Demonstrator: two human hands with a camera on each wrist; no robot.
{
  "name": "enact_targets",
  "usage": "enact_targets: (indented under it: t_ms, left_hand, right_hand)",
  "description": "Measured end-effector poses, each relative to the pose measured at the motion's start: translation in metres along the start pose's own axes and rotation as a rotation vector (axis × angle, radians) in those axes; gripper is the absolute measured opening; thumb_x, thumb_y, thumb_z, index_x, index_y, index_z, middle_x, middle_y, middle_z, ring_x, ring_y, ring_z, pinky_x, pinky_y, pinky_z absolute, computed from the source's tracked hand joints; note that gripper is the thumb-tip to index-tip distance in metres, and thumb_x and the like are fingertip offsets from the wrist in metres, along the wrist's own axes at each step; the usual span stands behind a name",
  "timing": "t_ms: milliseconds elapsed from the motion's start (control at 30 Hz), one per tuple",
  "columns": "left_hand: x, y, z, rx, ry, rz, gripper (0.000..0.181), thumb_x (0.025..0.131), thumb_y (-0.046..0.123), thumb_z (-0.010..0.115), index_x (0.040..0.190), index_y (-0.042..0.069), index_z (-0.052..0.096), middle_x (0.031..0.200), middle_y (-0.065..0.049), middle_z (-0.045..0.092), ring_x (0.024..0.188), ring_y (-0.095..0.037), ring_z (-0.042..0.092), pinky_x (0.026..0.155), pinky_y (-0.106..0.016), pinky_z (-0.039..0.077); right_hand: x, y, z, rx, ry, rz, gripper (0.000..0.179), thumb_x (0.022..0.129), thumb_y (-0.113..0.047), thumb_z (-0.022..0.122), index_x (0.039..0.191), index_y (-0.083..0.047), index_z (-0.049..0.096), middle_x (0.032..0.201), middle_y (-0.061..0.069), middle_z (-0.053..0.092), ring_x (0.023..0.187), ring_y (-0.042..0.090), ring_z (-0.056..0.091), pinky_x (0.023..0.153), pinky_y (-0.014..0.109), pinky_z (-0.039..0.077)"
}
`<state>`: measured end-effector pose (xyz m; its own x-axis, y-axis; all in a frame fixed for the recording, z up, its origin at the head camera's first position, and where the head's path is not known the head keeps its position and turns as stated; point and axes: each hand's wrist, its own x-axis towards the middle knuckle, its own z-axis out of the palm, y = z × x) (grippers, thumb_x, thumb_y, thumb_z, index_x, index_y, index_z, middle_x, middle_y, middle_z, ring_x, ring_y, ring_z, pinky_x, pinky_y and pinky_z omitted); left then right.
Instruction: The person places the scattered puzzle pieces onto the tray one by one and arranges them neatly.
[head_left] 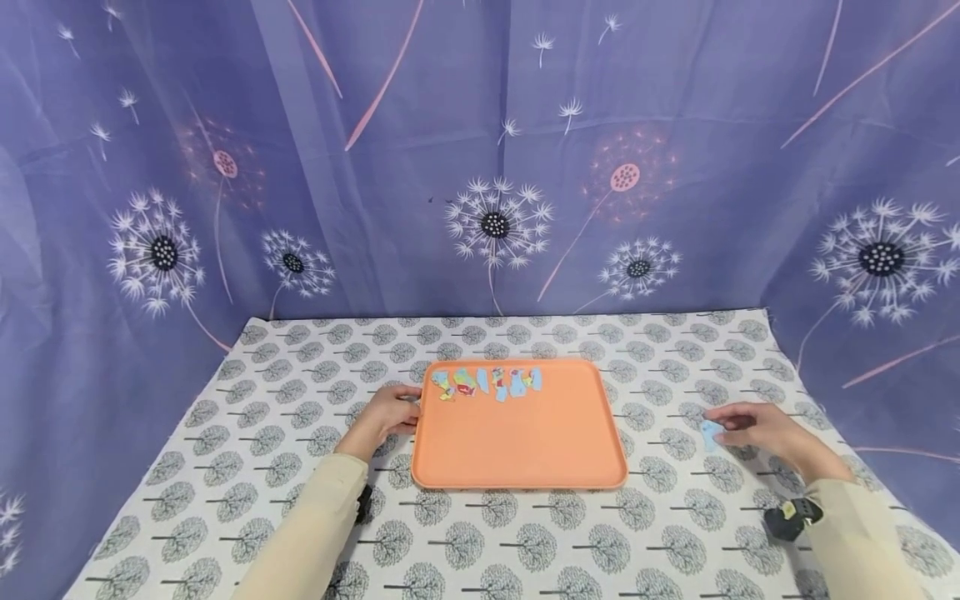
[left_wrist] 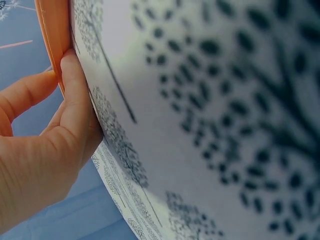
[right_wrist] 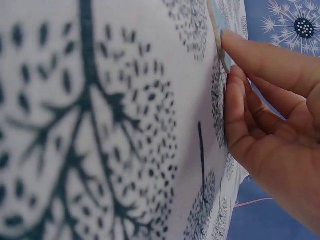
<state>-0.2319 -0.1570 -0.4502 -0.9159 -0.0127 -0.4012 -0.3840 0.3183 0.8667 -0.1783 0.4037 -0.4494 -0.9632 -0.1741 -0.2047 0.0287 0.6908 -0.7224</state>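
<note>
An orange tray (head_left: 519,446) lies on the cloth-covered table. My left hand (head_left: 386,414) holds its left edge, with the thumb at the rim and the fingers against the side in the left wrist view. Several small puzzle pieces (head_left: 465,382), light blue with yellow and red parts, lie in a row along the tray's far side. To the right of the tray, my right hand (head_left: 765,429) pinches a light blue puzzle piece (head_left: 710,435) between thumb and fingers, close above the cloth. In the right wrist view the piece (right_wrist: 223,35) shows almost edge-on.
A white tablecloth (head_left: 540,542) with grey trees covers the table. Behind it and at both sides hangs a purple curtain (head_left: 405,217) with dandelions. A black wrist device (head_left: 787,518) sits at the right sleeve.
</note>
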Motion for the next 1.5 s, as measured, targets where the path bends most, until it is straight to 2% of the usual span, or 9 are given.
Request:
enact_targets:
  t_ms: [100,300,467,700,967,1100,1200,1400,1500]
  left_hand:
    - [0.0,-0.002,0.001,-0.018,-0.004,-0.002,0.05,0.082,-0.008,0.062,0.132,-0.002,0.054,0.089,-0.018,0.067,0.069,-0.02,0.065,0.066,-0.032,0.061]
    - [0.001,-0.002,0.001,-0.019,0.001,-0.003,0.05,0.083,-0.008,0.062,0.132,-0.001,0.054,0.087,-0.017,0.067,0.067,-0.019,0.065,0.065,-0.032,0.061]
    - [0.0,0.0,0.001,-0.007,0.002,-0.006,0.05,0.083,-0.007,0.061,0.133,-0.001,0.054,0.087,-0.017,0.067,0.067,-0.019,0.064,0.064,-0.03,0.06]
    - [0.0,0.001,0.001,0.001,0.001,-0.007,0.05,0.084,-0.008,0.061,0.133,-0.001,0.053,0.088,-0.017,0.066,0.069,-0.02,0.063,0.064,-0.03,0.06]
    - [0.0,0.001,0.001,0.007,0.005,-0.014,0.049,0.085,-0.007,0.06,0.133,-0.001,0.054,0.088,-0.017,0.065,0.07,-0.02,0.064,0.063,-0.03,0.06]
    - [0.001,0.0,0.0,0.009,0.005,-0.012,0.049,0.085,-0.006,0.06,0.133,0.0,0.054,0.088,-0.017,0.066,0.07,-0.02,0.063,0.063,-0.03,0.06]
    - [-0.001,0.001,0.0,0.012,0.002,-0.011,0.048,0.085,-0.007,0.06,0.133,0.0,0.054,0.088,-0.017,0.066,0.07,-0.02,0.064,0.064,-0.03,0.06]
    - [-0.003,0.002,0.0,0.011,-0.004,-0.007,0.049,0.085,-0.007,0.059,0.133,-0.002,0.053,0.087,-0.017,0.064,0.071,-0.022,0.064,0.064,-0.029,0.06]
    - [-0.001,0.001,0.0,0.009,0.004,-0.008,0.048,0.084,-0.007,0.06,0.132,0.0,0.055,0.088,-0.017,0.064,0.071,-0.021,0.064,0.065,-0.029,0.06]
  right_hand:
    - [0.001,0.001,0.002,0.005,0.008,0.011,0.056,0.081,-0.019,0.076,0.126,0.008,0.056,0.108,0.011,0.063,0.088,0.0,0.055,0.075,0.018,0.053]
    - [0.001,0.001,0.002,0.003,0.005,0.024,0.055,0.081,-0.019,0.076,0.125,0.008,0.056,0.105,0.011,0.062,0.086,0.004,0.054,0.073,0.021,0.053]
    - [0.002,-0.001,0.003,0.026,0.007,0.007,0.051,0.082,-0.015,0.074,0.123,0.01,0.054,0.104,0.012,0.06,0.086,0.007,0.055,0.072,0.023,0.054]
    - [0.003,-0.002,0.004,0.034,0.041,-0.025,0.047,0.082,-0.012,0.074,0.118,0.011,0.055,0.101,0.01,0.061,0.083,0.005,0.055,0.071,0.022,0.054]
    - [0.004,-0.003,0.005,0.045,0.039,-0.039,0.045,0.086,-0.015,0.071,0.121,0.008,0.056,0.109,0.014,0.061,0.09,-0.001,0.057,0.077,0.019,0.052]
    - [0.004,-0.006,0.006,0.053,0.035,-0.046,0.047,0.087,-0.017,0.07,0.124,0.007,0.055,0.118,0.021,0.058,0.094,-0.001,0.055,0.078,0.019,0.052]
    - [0.005,-0.011,0.008,0.052,0.031,-0.051,0.047,0.088,-0.017,0.069,0.125,0.007,0.054,0.122,0.025,0.056,0.095,0.003,0.055,0.078,0.022,0.054]
    - [0.013,-0.022,0.012,0.032,0.04,-0.021,0.051,0.091,-0.027,0.067,0.129,0.003,0.053,0.125,0.025,0.055,0.101,0.021,0.06,0.083,0.035,0.055]
    - [0.019,-0.029,0.014,0.063,0.032,-0.012,0.053,0.092,-0.028,0.065,0.13,0.005,0.051,0.122,0.023,0.058,0.097,0.022,0.061,0.08,0.036,0.056]
